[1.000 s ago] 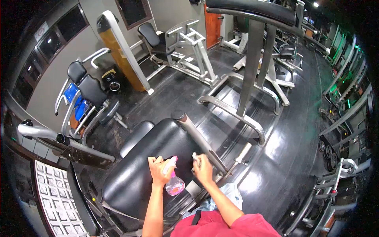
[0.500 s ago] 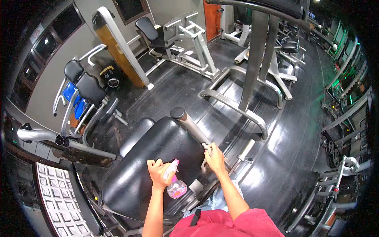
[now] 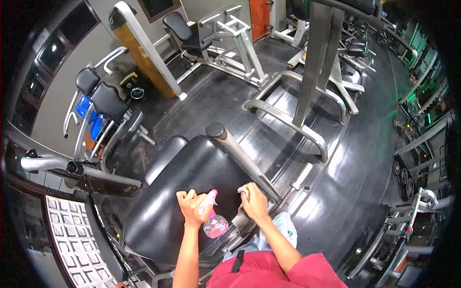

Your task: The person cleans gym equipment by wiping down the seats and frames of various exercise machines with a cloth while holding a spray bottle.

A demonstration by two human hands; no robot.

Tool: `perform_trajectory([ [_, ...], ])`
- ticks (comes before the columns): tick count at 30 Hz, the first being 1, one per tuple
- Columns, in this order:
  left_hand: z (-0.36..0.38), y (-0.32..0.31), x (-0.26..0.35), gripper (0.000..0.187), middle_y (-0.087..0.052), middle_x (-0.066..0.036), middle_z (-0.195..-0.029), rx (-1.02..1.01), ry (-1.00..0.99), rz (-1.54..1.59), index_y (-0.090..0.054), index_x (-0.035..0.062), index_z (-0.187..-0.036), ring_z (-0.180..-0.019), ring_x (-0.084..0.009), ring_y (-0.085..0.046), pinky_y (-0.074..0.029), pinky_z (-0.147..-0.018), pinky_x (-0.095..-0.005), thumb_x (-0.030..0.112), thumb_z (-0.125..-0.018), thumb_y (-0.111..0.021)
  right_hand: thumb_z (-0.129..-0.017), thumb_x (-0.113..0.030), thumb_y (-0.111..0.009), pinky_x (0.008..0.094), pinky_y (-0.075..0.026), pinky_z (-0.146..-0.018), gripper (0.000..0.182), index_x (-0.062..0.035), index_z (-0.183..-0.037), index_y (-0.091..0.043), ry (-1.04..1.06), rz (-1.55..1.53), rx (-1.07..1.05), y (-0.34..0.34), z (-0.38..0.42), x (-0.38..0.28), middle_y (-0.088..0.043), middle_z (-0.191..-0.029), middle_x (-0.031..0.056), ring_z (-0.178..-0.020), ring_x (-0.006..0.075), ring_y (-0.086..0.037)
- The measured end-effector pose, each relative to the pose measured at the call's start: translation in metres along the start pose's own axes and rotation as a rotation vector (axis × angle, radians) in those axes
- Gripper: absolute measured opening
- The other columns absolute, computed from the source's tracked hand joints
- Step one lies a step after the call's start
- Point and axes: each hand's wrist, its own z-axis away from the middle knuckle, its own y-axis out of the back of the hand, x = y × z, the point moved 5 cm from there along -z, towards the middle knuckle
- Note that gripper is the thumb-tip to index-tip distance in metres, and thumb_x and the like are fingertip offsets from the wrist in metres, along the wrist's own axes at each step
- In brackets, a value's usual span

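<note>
My left hand (image 3: 193,207) is closed around the neck of a clear spray bottle (image 3: 215,225) with a pink-and-white trigger head. The bottle hangs over the near edge of a black padded bench (image 3: 175,197). In my right hand (image 3: 255,206) a greyish cloth (image 3: 241,220) is bunched, part of it hanging below the fingers. That hand is at the right edge of the pad, just left of a silver metal bar (image 3: 242,156) with a black end cap. The palm side of both hands is hidden.
A silver machine frame (image 3: 288,126) stands ahead on the black floor. Seated machines (image 3: 109,103) line the left wall, with a leg machine (image 3: 235,48) further back. A short peg (image 3: 301,176) sticks out at the right. Weight plates (image 3: 402,177) are at the far right.
My right hand has moved from the silver bar down and left to the pad's edge, and more of the cloth now shows. My left hand keeps its hold on the spray bottle.
</note>
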Motion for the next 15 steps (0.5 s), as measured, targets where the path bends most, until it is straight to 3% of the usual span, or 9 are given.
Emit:
perform_trajectory([
  [3,0.0,0.0,-0.001,0.031,-0.054,-0.001,-0.057,0.013,-0.001,0.001,-0.068,0.0147,-0.067,-0.055,-0.0206,-0.037,-0.027,-0.071,-0.0377,0.041,-0.077,-0.056,-0.088,-0.019,-0.06,0.0432,-0.049,-0.076,0.014,-0.0094,-0.099,-0.059,0.022,0.027,0.043,0.0,-0.008,0.001,-0.063,-0.093,0.0112,-0.088,0.0343,-0.063],
  [6,-0.001,0.002,0.0,0.029,-0.051,-0.001,-0.056,0.021,-0.003,0.002,-0.068,0.0149,-0.067,-0.055,-0.0206,-0.036,-0.027,-0.071,-0.0375,0.04,-0.077,-0.057,-0.092,-0.021,-0.057,0.0445,-0.048,-0.075,0.015,-0.0079,-0.1,-0.057,-0.085,-0.112,0.127,-0.011,0.002,0.011,-0.064,-0.093,0.0148,-0.086,0.0366,-0.063],
  [8,-0.001,0.002,0.001,0.027,-0.05,-0.001,-0.055,0.013,0.0,-0.004,-0.068,0.0151,-0.067,-0.055,-0.0206,-0.036,-0.027,-0.071,-0.0373,0.039,-0.076,-0.058,-0.097,-0.025,-0.054,0.0457,-0.047,-0.074,0.02,-0.0062,-0.102,-0.053,-0.331,-0.205,0.328,-0.015,0.017,0.028,-0.064,-0.089,0.0202,-0.084,0.0401,-0.063],
  [11,-0.002,0.003,0.001,0.025,-0.047,-0.001,-0.055,0.007,0.001,-0.002,-0.069,0.0156,-0.068,-0.055,-0.0205,-0.036,-0.026,-0.071,-0.037,0.037,-0.076,-0.059,-0.099,-0.029,-0.051,0.0487,-0.046,-0.074,0.026,-0.0044,-0.104,-0.047,-0.41,-0.214,0.289,-0.033,0.045,0.047,-0.062,-0.087,0.024,-0.084,0.0438,-0.062],
  [13,-0.001,0.003,0.001,0.026,-0.057,0.001,-0.06,-0.021,-0.01,-0.045,-0.071,0.0161,-0.074,-0.057,-0.0191,-0.041,-0.028,-0.07,-0.0371,0.039,-0.075,-0.059,-0.1,-0.03,-0.049,0.0506,-0.045,-0.075,0.027,-0.0043,-0.105,-0.044,-0.509,-0.225,0.219,-0.042,0.062,0.054,-0.063,-0.089,0.0253,-0.087,0.0453,-0.062],
  [15,-0.001,0.002,0.002,0.024,-0.052,0.0,-0.058,-0.007,-0.006,-0.025,-0.071,0.016,-0.072,-0.056,-0.0198,-0.039,-0.027,-0.07,-0.0371,0.038,-0.075,-0.06,-0.1,-0.03,-0.049,0.0508,-0.045,-0.076,0.027,-0.0045,-0.105,-0.044,-0.522,-0.237,0.218,-0.044,0.062,0.058,-0.063,-0.089,0.0256,-0.087,0.0458,-0.062],
])
